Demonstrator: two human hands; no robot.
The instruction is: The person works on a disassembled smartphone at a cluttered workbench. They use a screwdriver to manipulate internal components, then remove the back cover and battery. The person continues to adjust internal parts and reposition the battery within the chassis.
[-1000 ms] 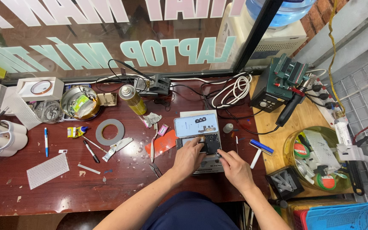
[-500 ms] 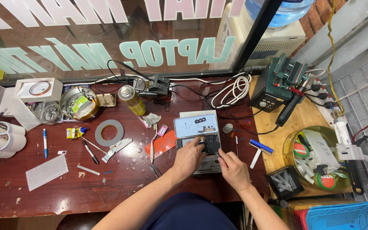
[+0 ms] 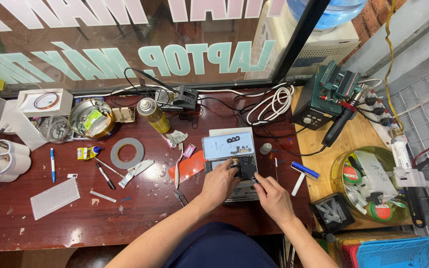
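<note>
- The left hand [image 3: 220, 182] was laid over the near end of an opened phone [image 3: 235, 166], its fingers curled down on the dark inner body so that the phone was pinned against the pad beneath it.
- The right hand [image 3: 273, 196] was closed in a pinch near the phone's right edge; something thin seemed to be gripped between finger and thumb (what exactly could not be told).
- The phone was placed near the middle of the dark red workbench [image 3: 75, 218], with its pale blue back cover [image 3: 228, 145] lying just beyond it and an orange pry card [image 3: 188, 167] just to its left.
- For the step to be done well, it was judged that the body should be kept flat and still by the left hand, while only light, steady pressure was applied by the right, so that nothing small was flicked off among the cables.
- Against the frame of a second earlier, little was changed: both hands were kept on the phone, and the right one was drawn slightly closer to its edge.
</note>
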